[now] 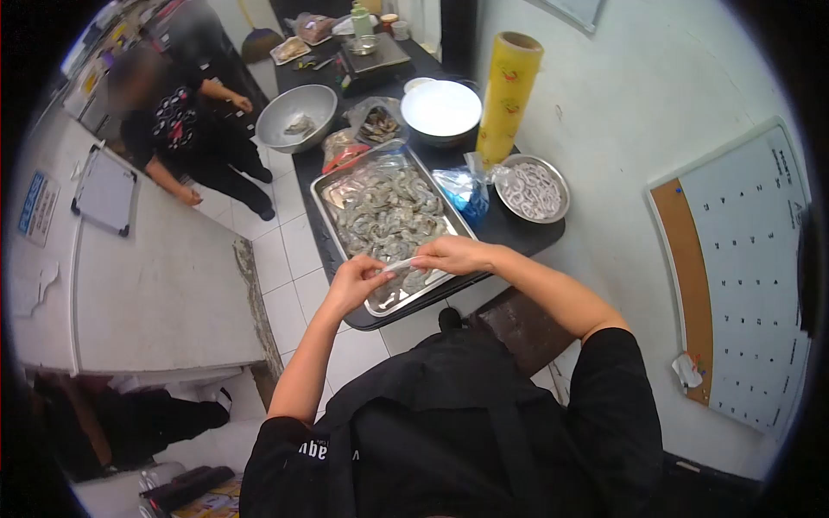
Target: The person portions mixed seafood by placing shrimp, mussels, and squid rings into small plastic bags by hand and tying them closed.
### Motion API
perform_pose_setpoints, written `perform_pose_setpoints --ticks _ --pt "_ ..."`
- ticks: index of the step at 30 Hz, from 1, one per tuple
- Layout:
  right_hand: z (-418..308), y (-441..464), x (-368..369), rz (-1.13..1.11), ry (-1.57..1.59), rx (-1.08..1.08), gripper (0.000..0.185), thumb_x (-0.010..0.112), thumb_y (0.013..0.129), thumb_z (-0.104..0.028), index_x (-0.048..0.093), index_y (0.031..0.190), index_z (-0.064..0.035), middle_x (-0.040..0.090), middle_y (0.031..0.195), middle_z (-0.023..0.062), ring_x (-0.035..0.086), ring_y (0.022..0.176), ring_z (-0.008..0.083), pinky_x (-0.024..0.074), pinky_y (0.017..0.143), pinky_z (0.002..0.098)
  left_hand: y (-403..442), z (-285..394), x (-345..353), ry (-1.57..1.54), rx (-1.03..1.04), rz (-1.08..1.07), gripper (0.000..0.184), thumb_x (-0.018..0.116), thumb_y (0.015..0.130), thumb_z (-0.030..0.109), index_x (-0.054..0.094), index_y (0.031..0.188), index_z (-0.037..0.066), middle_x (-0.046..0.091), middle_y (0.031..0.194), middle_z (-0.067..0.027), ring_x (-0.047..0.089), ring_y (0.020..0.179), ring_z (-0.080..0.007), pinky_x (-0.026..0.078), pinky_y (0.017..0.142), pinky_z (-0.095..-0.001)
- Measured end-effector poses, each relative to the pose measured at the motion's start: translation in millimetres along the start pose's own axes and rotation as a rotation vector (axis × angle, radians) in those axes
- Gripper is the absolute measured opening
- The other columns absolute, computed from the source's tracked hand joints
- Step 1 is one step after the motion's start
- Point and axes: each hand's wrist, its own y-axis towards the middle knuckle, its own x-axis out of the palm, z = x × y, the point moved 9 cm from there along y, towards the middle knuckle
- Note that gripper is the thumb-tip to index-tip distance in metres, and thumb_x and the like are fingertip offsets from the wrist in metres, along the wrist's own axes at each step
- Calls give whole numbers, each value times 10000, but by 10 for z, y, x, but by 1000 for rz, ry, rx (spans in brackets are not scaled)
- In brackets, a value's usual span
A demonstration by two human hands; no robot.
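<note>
My left hand and my right hand meet above the near end of a metal tray. Between their pinched fingertips stretches a small pale, whitish piece, gripped at both ends; its exact kind is too small to make out. Grey raw shrimp lie heaped over most of the tray, under and beyond my hands. Bare metal shows at the tray's near corner, just below my left hand.
Around the tray stand a steel bowl of pale rings, a tall yellow roll, a white bowl, a bag of shellfish and a grey bowl. A person stands left of the black table. A wall lies right.
</note>
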Motion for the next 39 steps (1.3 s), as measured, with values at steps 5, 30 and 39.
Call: perform_pose_setpoints --ticks 5,30,39 --pt "338 -206 536 -60 939 279 320 432 977 -338 582 981 -55 423 663 -42 540 703 108 510 703 312 117 -128 97 -370 -220 120 148 678 802 74 707 925 -2 638 684 -29 584 625 -101 469 545 -241" --pt "40 26 -661 259 -63 -396 196 690 814 -233 702 866 -44 597 759 64 584 773 223 464 685 335 445 89 360 -539 16 336 99 638 833 16 697 912 18 637 988 -69 591 958 -165 469 836 -286" --pt "952 373 135 216 1052 324 288 643 884 -241 657 1015 16 624 833 16 554 659 66 438 505 202 495 -240 340 -60 74 646 124 671 780 82 687 900 54 604 974 -122 545 960 -286 423 847 -365"
